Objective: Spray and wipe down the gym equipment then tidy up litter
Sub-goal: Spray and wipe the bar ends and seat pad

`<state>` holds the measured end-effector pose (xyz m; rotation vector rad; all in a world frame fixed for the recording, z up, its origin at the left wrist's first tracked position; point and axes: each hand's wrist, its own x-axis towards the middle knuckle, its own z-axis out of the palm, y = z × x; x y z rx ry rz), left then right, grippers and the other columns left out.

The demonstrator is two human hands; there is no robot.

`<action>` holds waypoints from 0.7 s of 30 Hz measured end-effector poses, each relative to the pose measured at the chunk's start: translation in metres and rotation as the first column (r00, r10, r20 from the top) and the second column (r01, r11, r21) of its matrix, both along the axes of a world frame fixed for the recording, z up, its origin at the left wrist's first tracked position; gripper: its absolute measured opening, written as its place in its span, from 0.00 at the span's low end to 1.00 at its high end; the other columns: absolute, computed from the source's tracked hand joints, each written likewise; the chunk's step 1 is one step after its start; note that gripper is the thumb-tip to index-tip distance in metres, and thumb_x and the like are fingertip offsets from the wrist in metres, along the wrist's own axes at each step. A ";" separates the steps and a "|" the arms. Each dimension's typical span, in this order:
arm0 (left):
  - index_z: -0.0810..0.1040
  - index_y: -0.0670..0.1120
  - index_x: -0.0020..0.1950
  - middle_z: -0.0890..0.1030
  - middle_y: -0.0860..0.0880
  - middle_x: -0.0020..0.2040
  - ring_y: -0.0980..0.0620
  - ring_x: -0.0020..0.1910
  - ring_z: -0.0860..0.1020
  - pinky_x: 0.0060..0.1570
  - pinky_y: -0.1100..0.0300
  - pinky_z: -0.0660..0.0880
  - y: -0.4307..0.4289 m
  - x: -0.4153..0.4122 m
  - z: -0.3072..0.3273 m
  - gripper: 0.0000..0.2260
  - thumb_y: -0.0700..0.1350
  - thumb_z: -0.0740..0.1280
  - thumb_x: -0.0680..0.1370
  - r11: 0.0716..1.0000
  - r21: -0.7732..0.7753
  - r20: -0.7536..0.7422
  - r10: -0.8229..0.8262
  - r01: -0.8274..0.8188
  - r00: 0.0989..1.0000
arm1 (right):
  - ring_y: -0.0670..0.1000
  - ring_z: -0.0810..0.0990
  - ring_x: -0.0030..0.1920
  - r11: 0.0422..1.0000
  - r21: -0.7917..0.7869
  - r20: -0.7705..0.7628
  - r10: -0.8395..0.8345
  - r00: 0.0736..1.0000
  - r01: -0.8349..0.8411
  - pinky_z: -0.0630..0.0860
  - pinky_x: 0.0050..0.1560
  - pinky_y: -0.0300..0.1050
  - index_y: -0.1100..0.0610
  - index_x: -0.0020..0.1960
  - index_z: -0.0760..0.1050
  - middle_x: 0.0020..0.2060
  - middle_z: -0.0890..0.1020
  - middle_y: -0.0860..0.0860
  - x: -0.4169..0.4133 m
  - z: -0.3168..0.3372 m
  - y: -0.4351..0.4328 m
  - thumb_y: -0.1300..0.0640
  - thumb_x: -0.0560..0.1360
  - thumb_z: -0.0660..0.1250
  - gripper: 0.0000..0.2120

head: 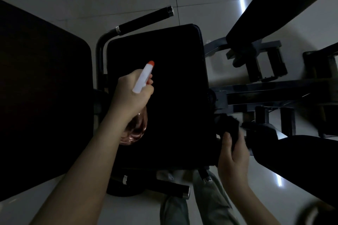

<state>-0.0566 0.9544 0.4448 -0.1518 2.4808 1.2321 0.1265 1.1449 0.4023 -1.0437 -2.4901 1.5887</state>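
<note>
Hovering over the black seat pad [164, 51], the left hand [131, 95] has its grip curled round the spray bottle [143, 76], orange nozzle tip pointing away. Any label is unreadable in the dim light. The right hand [234, 159], at the pad's right edge, pinches a dark cloth [228, 126].

Left arm reaches forward, left hand [130, 95] curled round a spray bottle [143, 76]; right hand [233, 160] grips a dark cloth [230, 126].

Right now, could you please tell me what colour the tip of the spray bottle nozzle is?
Orange-red, on a white spray bottle head held in the left hand; the head view shows it.
</note>
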 end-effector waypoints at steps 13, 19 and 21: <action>0.80 0.41 0.47 0.82 0.43 0.43 0.49 0.43 0.80 0.43 0.54 0.78 -0.010 0.008 -0.003 0.08 0.35 0.65 0.69 1.000 0.019 -0.106 0.016 -0.014 0.994 | 0.56 0.55 0.75 0.477 0.594 0.377 0.547 0.748 -0.648 0.47 0.73 0.53 0.57 0.74 0.59 0.75 0.59 0.54 -0.011 -0.036 -0.057 0.44 0.78 0.51 0.29; 0.79 0.43 0.46 0.81 0.48 0.42 0.51 0.43 0.80 0.45 0.51 0.80 -0.019 0.012 -0.005 0.11 0.41 0.61 0.67 0.996 0.075 -0.136 0.051 -0.041 0.989 | 0.59 0.55 0.75 0.542 0.634 0.353 0.431 0.831 -0.551 0.45 0.73 0.54 0.60 0.75 0.59 0.75 0.59 0.57 -0.076 -0.038 -0.061 0.44 0.78 0.50 0.30; 0.80 0.42 0.48 0.81 0.47 0.42 0.51 0.43 0.80 0.45 0.48 0.80 -0.022 0.014 -0.004 0.13 0.42 0.61 0.67 0.996 0.073 -0.156 0.060 -0.049 0.986 | 0.58 0.52 0.76 0.556 0.637 0.342 0.416 0.842 -0.534 0.42 0.73 0.53 0.59 0.76 0.57 0.76 0.56 0.57 -0.095 -0.038 -0.061 0.43 0.78 0.50 0.31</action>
